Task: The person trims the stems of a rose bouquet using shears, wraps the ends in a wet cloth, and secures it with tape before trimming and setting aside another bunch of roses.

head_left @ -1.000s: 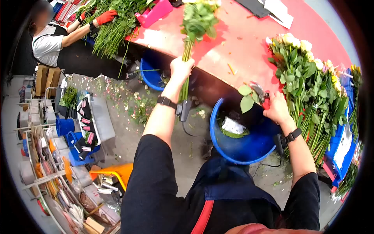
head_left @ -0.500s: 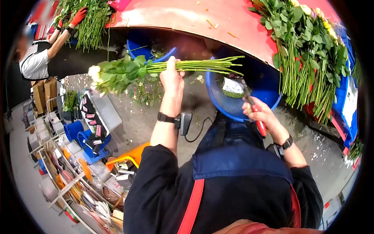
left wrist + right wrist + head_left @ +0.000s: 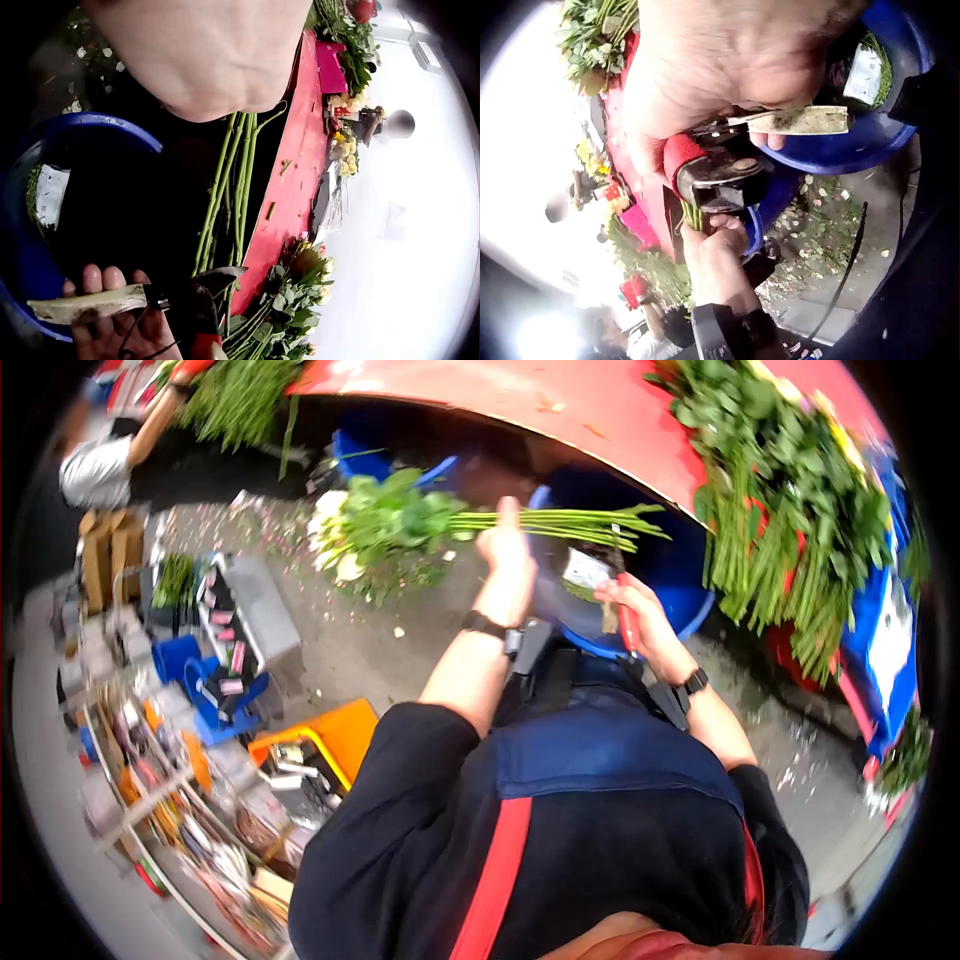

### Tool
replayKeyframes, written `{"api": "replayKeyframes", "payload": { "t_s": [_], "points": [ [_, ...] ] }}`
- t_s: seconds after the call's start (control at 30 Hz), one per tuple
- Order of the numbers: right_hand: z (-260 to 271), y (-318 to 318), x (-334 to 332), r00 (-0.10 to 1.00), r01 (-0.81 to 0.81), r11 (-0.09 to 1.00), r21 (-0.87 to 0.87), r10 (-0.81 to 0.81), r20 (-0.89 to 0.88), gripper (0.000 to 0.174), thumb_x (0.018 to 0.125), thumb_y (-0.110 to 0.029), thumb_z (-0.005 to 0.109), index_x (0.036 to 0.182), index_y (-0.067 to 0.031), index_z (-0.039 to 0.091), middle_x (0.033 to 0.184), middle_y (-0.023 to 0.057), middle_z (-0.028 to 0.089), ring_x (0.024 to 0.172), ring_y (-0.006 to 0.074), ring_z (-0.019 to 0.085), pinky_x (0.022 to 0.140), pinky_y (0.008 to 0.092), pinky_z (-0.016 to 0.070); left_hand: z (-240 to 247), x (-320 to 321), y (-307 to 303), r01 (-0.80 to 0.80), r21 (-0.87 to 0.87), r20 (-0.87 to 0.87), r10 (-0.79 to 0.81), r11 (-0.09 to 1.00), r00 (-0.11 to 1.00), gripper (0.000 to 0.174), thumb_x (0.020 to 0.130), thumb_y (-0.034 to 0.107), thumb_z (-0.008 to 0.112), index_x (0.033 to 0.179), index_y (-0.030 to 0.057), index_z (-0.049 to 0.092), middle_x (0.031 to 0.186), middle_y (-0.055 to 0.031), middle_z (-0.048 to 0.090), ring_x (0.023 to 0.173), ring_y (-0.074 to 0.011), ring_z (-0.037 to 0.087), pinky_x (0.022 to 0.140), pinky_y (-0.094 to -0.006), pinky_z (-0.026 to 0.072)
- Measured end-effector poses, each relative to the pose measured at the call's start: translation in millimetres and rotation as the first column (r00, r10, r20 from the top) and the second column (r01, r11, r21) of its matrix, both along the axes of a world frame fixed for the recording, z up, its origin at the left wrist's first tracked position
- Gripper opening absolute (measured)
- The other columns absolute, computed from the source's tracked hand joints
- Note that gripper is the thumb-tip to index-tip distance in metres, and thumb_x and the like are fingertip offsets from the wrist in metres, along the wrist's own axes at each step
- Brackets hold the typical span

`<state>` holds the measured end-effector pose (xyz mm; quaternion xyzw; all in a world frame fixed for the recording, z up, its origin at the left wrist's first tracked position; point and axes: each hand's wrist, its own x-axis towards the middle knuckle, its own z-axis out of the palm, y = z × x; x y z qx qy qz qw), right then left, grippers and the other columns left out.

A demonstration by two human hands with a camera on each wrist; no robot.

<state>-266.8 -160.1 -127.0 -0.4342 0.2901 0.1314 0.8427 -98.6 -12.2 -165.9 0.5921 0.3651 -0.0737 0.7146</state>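
Observation:
My left hand [image 3: 508,555] grips a bunch of pale roses [image 3: 400,510] round the stems. The bunch lies sideways, blooms to the left and cut stem ends to the right. In my right hand [image 3: 648,618] is a pair of red-handled pruning shears [image 3: 627,615], its dark blades raised at the stem ends. The left wrist view shows the curved blade [image 3: 219,277] overlapping the lower stems [image 3: 229,195]. A worn, pale, handle-like piece [image 3: 90,306] with a dark band lies across the right hand's fingers. The left palm is hidden from above.
Below the stems stands a large blue bucket [image 3: 703,612] with a white packet [image 3: 586,568] inside. The red table [image 3: 590,405] runs along the front. More long-stemmed roses [image 3: 790,530] overhang it at right. Another person [image 3: 98,472] works at far left. An orange bin [image 3: 352,738] stands lower left.
The rose bunch has swung from upright over the table to sideways, then shifted right. My right hand has brought the shears from the table edge to the stem ends.

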Motion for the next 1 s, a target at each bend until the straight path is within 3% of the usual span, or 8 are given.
{"api": "replayKeyframes", "payload": {
  "t_s": [0.1,0.2,0.3,0.4,0.6,0.7,0.87,1.0],
  "points": [
    [-34.7,-1.0,-8.7,0.996,0.056,0.998,0.004,-0.056,-0.064,0.038,0.082,-0.018,0.063,0.112,0.0047,0.057,0.103,0.0113,0.065,0.098,0.0201,0.061,0.087,0.0304,0.0473,-24.1,-9.2,-4.4,0.090,0.137,-0.173,-0.066,0.987,0.983,0.040,0.081,0.035,0.076,0.068,0.0014,0.058,0.066,-0.0034,0.055,0.058,-0.0143,0.043,0.053,-0.0359,0.0406],
    [-48.0,-4.3,-11.8,0.988,0.043,0.999,0.032,-0.037,-0.150,0.029,0.079,-0.004,0.055,0.107,0.0052,0.057,0.099,0.0108,0.065,0.093,0.0216,0.063,0.084,0.0302,0.0484,10.4,-22.5,-9.9,0.023,-0.095,-0.200,-0.042,0.995,0.979,0.035,0.083,0.032,0.073,0.073,0.0054,0.053,0.053,-0.0038,0.049,0.038,-0.0153,0.043,0.036,-0.0309,0.0363],
    [-51.1,-3.1,-14.8,0.984,0.050,0.998,0.049,-0.041,-0.171,0.027,0.081,-0.006,0.058,0.106,0.0040,0.057,0.095,0.0102,0.065,0.088,0.0204,0.063,0.079,0.0296,0.0492,11.7,-29.9,-12.2,-0.020,-0.162,-0.226,-0.017,0.987,0.974,0.028,0.087,0.024,0.069,0.081,0.0013,0.054,0.057,-0.0072,0.054,0.037,-0.0169,0.049,0.034,-0.0308,0.0413],
    [-34.4,0.0,-15.8,0.985,0.071,0.994,0.086,-0.056,-0.164,0.020,0.083,-0.014,0.065,0.097,0.0007,0.062,0.088,0.0060,0.064,0.085,0.0163,0.062,0.071,0.0285,0.0487,-5.2,-29.8,-9.5,-0.020,-0.140,-0.173,-0.005,0.990,0.985,0.034,0.088,0.027,0.068,0.086,-0.0033,0.053,0.056,-0.0103,0.055,0.039,-0.0188,0.051,0.036,-0.0319,0.0421],
    [-35.0,9.7,-16.6,0.993,0.015,0.999,0.045,-0.010,-0.115,0.026,0.081,-0.018,0.065,0.099,0.0009,0.060,0.091,0.0067,0.063,0.087,0.0150,0.060,0.077,0.0270,0.0465,-14.4,-16.1,-1.5,-0.126,-0.125,-0.135,0.109,0.984,0.985,0.028,0.088,0.017,0.064,0.084,-0.0072,0.050,0.054,-0.0102,0.051,0.039,-0.0192,0.049,0.040,-0.0345,0.0496],
    [-38.8,8.8,-16.3,0.997,0.002,0.999,0.049,0.002,-0.077,0.030,0.081,-0.014,0.062,0.106,0.0017,0.058,0.099,0.0087,0.062,0.097,0.0179,0.060,0.083,0.0301,0.0464,-6.1,-17.7,1.9,-0.116,-0.167,-0.117,0.097,0.979,0.988,0.026,0.088,0.015,0.063,0.082,-0.0057,0.050,0.056,-0.0099,0.051,0.041,-0.0194,0.050,0.041,-0.0342,0.0508],
    [-34.5,19.2,-10.2,0.979,0.022,0.999,-0.034,-0.029,-0.200,0.031,0.079,-0.010,0.060,0.108,0.0019,0.057,0.072,0.0054,0.059,0.062,0.0141,0.058,0.055,0.0276,0.0479,-12.2,-16.6,1.2,-0.110,-0.095,-0.144,0.096,0.989,0.985,0.025,0.087,0.013,0.064,0.083,-0.0058,0.049,0.056,-0.0096,0.050,0.042,-0.0197,0.050,0.040,-0.0350,0.0510],
    [-35.2,19.3,-11.6,0.973,-0.001,0.999,-0.044,-0.009,-0.229,0.026,0.078,-0.011,0.060,0.102,-0.0007,0.056,0.072,0.0034,0.057,0.060,0.0126,0.057,0.052,0.0274,0.0468,-10.3,-16.4,3.8,-0.150,-0.070,-0.149,0.138,0.986,0.979,0.024,0.087,0.012,0.063,0.086,-0.0062,0.048,0.057,-0.0099,0.049,0.042,-0.0200,0.049,0.039,-0.0350,0.0501]
  ]
}}
